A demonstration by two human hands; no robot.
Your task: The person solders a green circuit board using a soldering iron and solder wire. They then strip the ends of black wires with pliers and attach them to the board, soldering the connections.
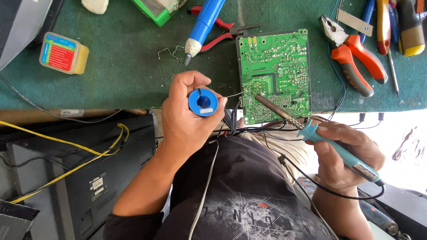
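Note:
My left hand (184, 118) grips a small blue spool of solder (203, 102), and a thin solder wire runs from it to the right onto a green circuit board (275, 71) lying solder-side up on the green mat. My right hand (349, 153) holds a light-blue soldering iron (331, 144) by its handle. The iron's metal tip (262, 100) rests on the board's lower left area, where the solder wire ends.
On the green mat (129, 66) lie a blue desoldering pump (202, 24), red cutters (222, 33), orange-handled pliers (356, 55), screwdrivers at top right, a yellow tub (64, 53) and a green box (155, 10). A black panel with yellow wires (80, 155) stands at lower left.

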